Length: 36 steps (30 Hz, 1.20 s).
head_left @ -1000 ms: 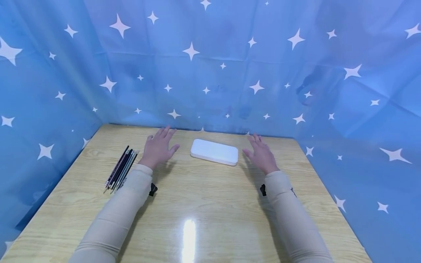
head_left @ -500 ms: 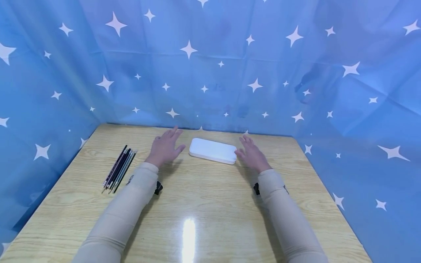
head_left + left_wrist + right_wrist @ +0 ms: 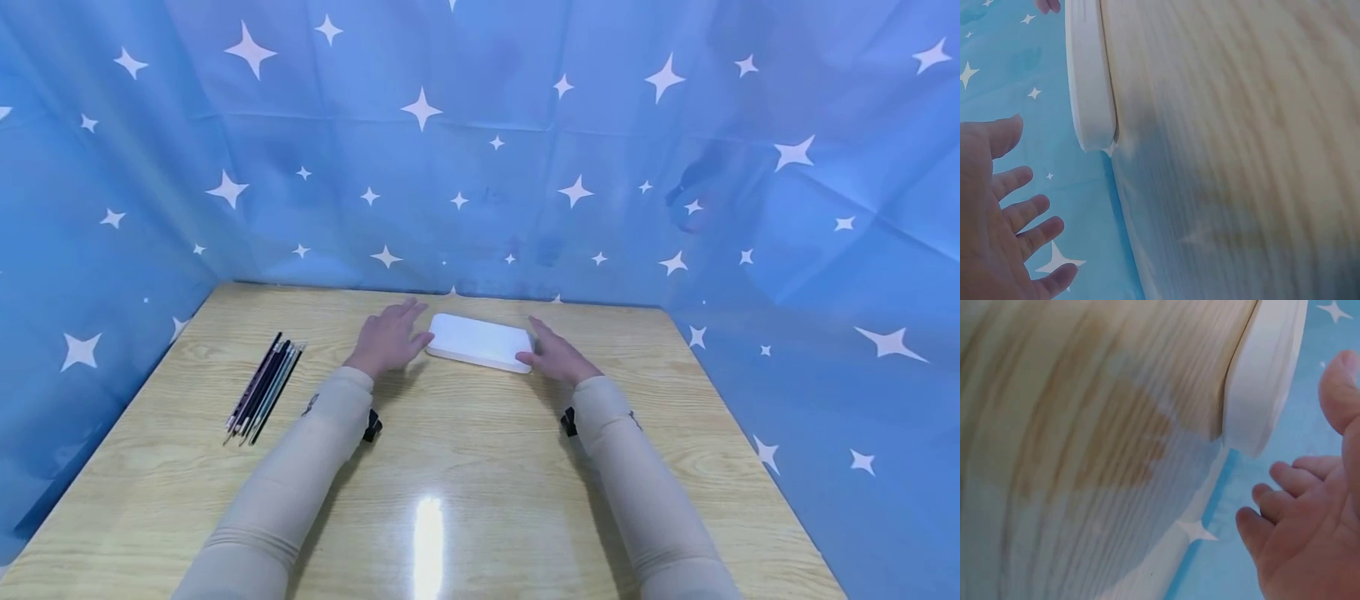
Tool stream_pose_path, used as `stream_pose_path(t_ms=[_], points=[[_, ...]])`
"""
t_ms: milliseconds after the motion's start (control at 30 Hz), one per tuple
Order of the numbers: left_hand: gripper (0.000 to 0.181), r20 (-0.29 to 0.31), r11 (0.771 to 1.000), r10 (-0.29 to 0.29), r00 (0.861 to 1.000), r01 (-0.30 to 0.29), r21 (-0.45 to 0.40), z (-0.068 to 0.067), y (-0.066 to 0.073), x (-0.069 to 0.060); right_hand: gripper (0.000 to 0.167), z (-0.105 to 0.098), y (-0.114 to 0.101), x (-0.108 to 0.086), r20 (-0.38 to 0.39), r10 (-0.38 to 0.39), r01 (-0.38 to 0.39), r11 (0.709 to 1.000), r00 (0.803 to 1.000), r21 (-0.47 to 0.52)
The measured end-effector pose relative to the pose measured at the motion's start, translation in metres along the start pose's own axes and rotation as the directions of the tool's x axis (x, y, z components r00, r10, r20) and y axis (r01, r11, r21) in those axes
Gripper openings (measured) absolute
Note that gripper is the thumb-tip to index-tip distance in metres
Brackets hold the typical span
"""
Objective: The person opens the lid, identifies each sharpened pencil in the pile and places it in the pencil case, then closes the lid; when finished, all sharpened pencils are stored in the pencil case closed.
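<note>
Box (image 3: 480, 340) — white, round-cornered — lies on grained wood (image 3: 480, 442) between left hand (image 3: 386, 340) and right hand (image 3: 558, 354), fingers (image 3: 1044, 234) apart.

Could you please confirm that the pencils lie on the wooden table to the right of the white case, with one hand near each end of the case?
Not quite: the head view shows the pencils to the left of the white case. They do lie on the wooden table, with the left hand and right hand near the case's two ends.

No text legible; the left sleeve mark (image 3: 311, 405) seems too small.
</note>
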<state>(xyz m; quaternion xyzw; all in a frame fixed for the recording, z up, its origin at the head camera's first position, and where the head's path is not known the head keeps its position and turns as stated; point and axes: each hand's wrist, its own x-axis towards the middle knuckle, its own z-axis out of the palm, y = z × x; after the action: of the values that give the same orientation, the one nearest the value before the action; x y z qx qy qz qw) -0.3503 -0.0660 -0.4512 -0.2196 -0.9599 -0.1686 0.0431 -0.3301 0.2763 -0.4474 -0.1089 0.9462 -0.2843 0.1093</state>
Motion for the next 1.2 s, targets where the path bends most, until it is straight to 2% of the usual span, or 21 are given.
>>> stream_pose_path(t_ms=[267, 500, 767, 1200], points=[[0.068, 0.072, 0.999, -0.022, 0.997, 0.024, -0.027, 0.007, 0.005, 0.008, 0.092, 0.005, -0.004, 0.002, 0.029, 0.009, -0.009, 1.0, 1.0, -0.002], [0.069, 0.125, 0.999, -0.043, 0.991, 0.046, -0.021, 0.012, 0.009, 0.015, 0.094, 0.007, -0.006, 0.003, 0.045, -0.006, 0.009, 0.998, 0.999, -0.064], [0.067, 0.181, 0.997, -0.054, 0.982, 0.063, -0.043, 0.016, 0.01, 0.018, 0.093, 0.007, -0.006, 0.007, 0.049, -0.013, 0.017, 0.996, 0.999, -0.087], [0.066, 0.238, 0.994, 0.003, 0.971, 0.023, -0.105, 0.007, 0.006, 0.015, 0.092, 0.002, -0.008, 0.013, 0.089, -0.013, 0.022, 0.994, 0.996, -0.103]])
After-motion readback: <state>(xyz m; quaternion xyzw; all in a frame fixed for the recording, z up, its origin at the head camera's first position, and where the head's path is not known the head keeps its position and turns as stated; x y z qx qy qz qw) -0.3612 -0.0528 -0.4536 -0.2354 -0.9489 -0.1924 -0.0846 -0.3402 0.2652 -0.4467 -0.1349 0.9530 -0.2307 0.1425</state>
